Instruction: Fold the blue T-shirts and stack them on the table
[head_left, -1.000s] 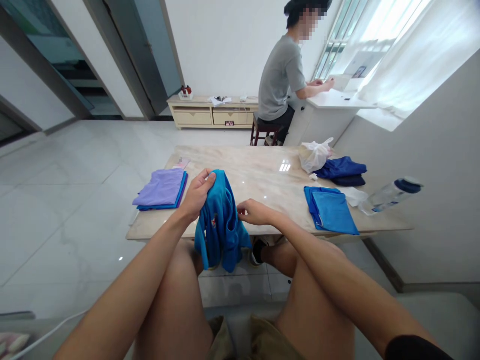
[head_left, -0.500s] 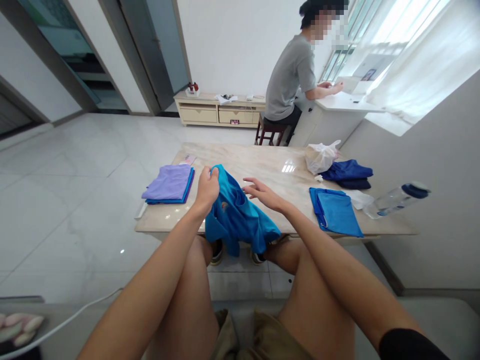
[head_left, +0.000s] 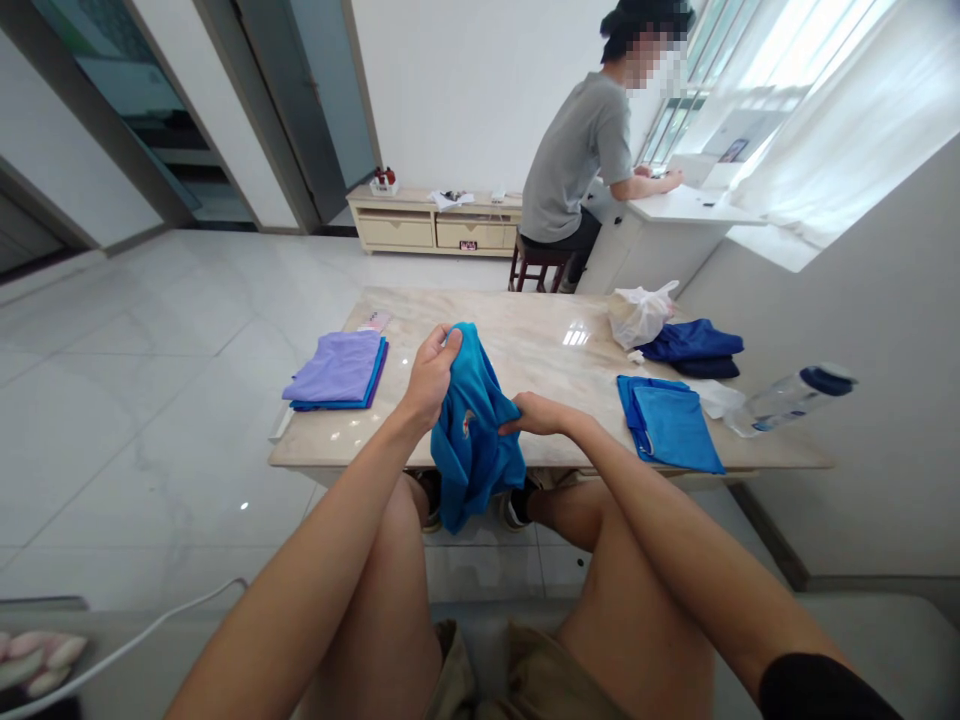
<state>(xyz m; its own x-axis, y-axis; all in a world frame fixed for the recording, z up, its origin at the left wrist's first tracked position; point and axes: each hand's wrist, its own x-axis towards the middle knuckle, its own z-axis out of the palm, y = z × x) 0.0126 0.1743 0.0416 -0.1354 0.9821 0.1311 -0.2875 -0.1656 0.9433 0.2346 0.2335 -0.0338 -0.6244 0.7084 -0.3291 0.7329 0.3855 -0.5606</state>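
Note:
A blue cloth garment (head_left: pixel 480 450) with a small printed emblem hangs between my hands, its lower part drooping past the table's front edge above my feet. My left hand (head_left: pixel 435 372) is closed on its top end, thumb over the fabric. Lower down on the right, my right hand (head_left: pixel 534 413) pinches the garment's side edge. Whether it is a shirt I cannot tell, as it is bunched up. To the left lies a stack of folded cloths (head_left: pixel 336 368), lilac on top of blue and purple. A folded blue cloth (head_left: pixel 671 422) lies to the right.
The marble-look table (head_left: pixel 517 330) also bears a white plastic bag (head_left: pixel 640 316), dark blue cloth (head_left: pixel 696 347), tissue (head_left: pixel 718 398) and a clear bottle (head_left: pixel 791 402) near the right end. Beyond it, a person in a grey shirt (head_left: pixel 574 160) sits at a white counter (head_left: pixel 675 215).
My left hand has moved slightly right and up with the garment. My right hand, open before, has come down and taken hold of the garment's side, which now hangs narrower.

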